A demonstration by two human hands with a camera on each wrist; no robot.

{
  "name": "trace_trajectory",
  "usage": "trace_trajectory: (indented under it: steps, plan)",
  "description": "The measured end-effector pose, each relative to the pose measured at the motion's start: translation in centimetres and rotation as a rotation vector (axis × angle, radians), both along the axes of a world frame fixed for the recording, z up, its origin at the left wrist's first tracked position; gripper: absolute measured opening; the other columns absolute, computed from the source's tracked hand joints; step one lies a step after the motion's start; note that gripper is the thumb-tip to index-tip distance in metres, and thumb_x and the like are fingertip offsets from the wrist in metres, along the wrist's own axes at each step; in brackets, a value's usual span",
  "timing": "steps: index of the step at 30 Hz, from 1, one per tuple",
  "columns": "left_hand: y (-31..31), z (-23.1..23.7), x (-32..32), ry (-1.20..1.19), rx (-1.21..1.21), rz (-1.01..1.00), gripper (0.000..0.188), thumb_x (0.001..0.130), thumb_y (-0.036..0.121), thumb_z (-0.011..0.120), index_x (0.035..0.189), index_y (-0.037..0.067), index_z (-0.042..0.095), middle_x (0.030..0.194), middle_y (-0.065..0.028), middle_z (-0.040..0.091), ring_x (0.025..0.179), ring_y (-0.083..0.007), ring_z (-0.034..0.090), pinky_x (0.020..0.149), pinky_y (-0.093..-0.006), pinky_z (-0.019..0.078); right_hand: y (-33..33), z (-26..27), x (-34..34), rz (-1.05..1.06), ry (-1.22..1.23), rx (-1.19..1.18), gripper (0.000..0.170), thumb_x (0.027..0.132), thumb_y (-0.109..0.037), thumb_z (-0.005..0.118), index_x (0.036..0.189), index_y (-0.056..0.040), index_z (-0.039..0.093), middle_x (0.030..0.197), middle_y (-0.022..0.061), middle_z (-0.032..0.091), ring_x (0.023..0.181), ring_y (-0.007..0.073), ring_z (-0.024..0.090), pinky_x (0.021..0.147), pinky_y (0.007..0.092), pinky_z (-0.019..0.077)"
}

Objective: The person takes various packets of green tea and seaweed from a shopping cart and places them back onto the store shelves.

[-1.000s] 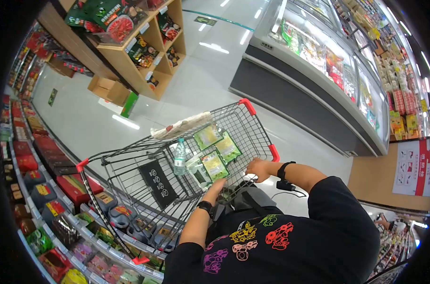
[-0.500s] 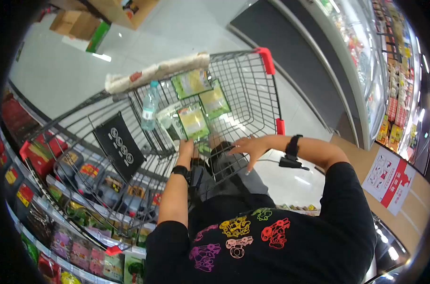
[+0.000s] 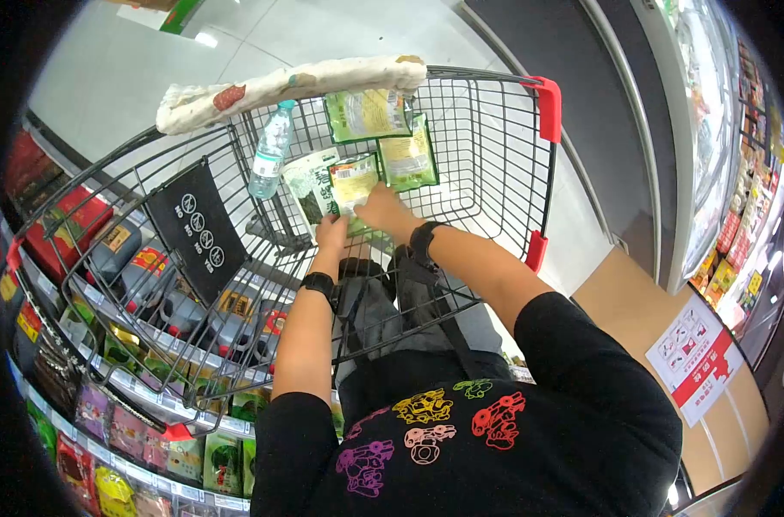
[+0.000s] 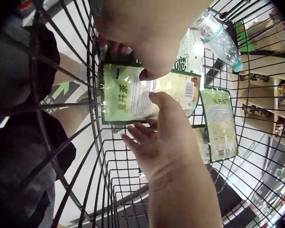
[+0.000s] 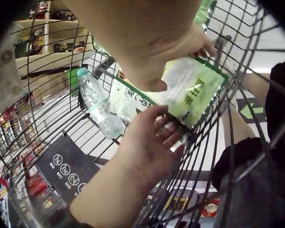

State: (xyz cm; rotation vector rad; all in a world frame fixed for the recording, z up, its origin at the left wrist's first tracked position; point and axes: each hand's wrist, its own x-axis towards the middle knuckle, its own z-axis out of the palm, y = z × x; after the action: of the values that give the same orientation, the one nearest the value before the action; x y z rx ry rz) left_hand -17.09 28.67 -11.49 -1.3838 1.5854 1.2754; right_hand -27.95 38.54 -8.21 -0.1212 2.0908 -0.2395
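Green pouch (image 4: 126, 97) under both thumbs (image 4: 162, 100)

Head view: R hand (image 3: 387, 212) covers the lower part of the front green pkt (image 3: 354, 176), which itself partly hides the white pkt (image 3: 300, 179); small print on both is too tiny to read. The cardboard box (image 3: 155, 4) is cut off by the top edge. L wrist view: L hand (image 4: 147, 35) runs off the top edge, most of its fingers out of sight. R wrist view: pale cloth (image 5: 7, 71) is cut off at left, & distant shelf goods (image 5: 12, 128) are blurred, exact type unclear
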Motion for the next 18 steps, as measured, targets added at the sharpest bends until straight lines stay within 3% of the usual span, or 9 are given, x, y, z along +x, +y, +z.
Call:
trace_trajectory:
  steps: [1,6,7,10,13,16,18]
  plan:
    - [-0.1,0.0,-0.3,0.009,0.019,-0.007,0.058,0.069,0.038,0.057,0.11,-0.003,0.049,0.112,-0.0213,0.049,0.103,-0.034,0.047,0.086,-0.0387,0.0371,-0.2,0.8,0.4,-0.052,0.077,-0.012,0.065,0.067,-0.032,0.059,0.106,0.0151,0.037,0.104,0.0306,0.045,0.092,0.0438,0.049,0.082,0.0426,0.0419]
    - [0.7,1.7,-1.7,-0.015,0.04,-0.047,0.054,0.072,0.036,0.054,0.107,-0.004,0.049,0.105,-0.0217,0.053,0.094,-0.0339,0.052,0.078,-0.0379,0.0403,2.8,-1.4,0.7,-0.375,0.106,-0.139,0.052,0.069,-0.034,0.057,0.1,0.0065,0.045,0.099,0.0266,0.052,0.09,0.0382,0.053,0.079,0.0401,0.0427]
    - [0.9,2.1,-1.8,0.02,-0.053,-0.093,0.039,0.073,0.028,0.055,0.093,-0.006,0.053,0.083,-0.0137,0.057,0.075,-0.0259,0.053,0.067,-0.0352,0.0397,3.3,-1.7,0.2,-0.436,0.078,-0.19,0.051,0.069,-0.035,0.057,0.099,0.0052,0.046,0.098,0.026,0.053,0.09,0.0376,0.053,0.08,0.0401,0.0424]
    - [1.2,-1.1,0.3,0.141,-0.06,-0.053,0.035,0.074,0.028,0.055,0.091,-0.003,0.054,0.075,-0.0097,0.056,0.066,-0.0213,0.052,0.06,-0.0324,0.0401,3.8,-2.2,-0.6,-0.541,-0.007,-0.157,0.043,0.068,-0.033,0.057,0.093,0.0012,0.051,0.089,0.0214,0.058,0.083,0.0353,0.056,0.077,0.0398,0.0435]
    - [0.7,0.8,-0.4,0.079,0.105,0.113,0.053,0.074,0.035,0.054,0.104,-0.008,0.049,0.095,-0.0212,0.057,0.088,-0.0308,0.054,0.075,-0.0362,0.0404,3.8,-2.3,-1.0,-0.555,-0.061,-0.136,0.042,0.068,-0.032,0.057,0.093,0.0009,0.051,0.09,0.0228,0.058,0.085,0.0357,0.056,0.077,0.0404,0.043]
    - [-0.4,3.1,-1.3,0.104,0.162,0.121,0.055,0.075,0.035,0.054,0.106,-0.009,0.048,0.1,-0.0217,0.056,0.091,-0.0299,0.053,0.077,-0.0352,0.0399,3.9,-2.8,-0.4,-0.517,0.057,-0.128,0.04,0.07,-0.032,0.055,0.093,0.001,0.051,0.085,0.0205,0.058,0.081,0.0344,0.057,0.073,0.0396,0.0442]
    - [-1.0,1.6,-0.7,0.092,0.103,0.04,0.057,0.076,0.036,0.055,0.11,-0.01,0.046,0.105,-0.0222,0.053,0.095,-0.0295,0.052,0.08,-0.0346,0.039,3.7,0.1,-1.3,-0.595,-0.095,-0.199,0.039,0.072,-0.031,0.054,0.093,0.0014,0.049,0.081,0.0177,0.057,0.072,0.0305,0.056,0.065,0.0386,0.0441]
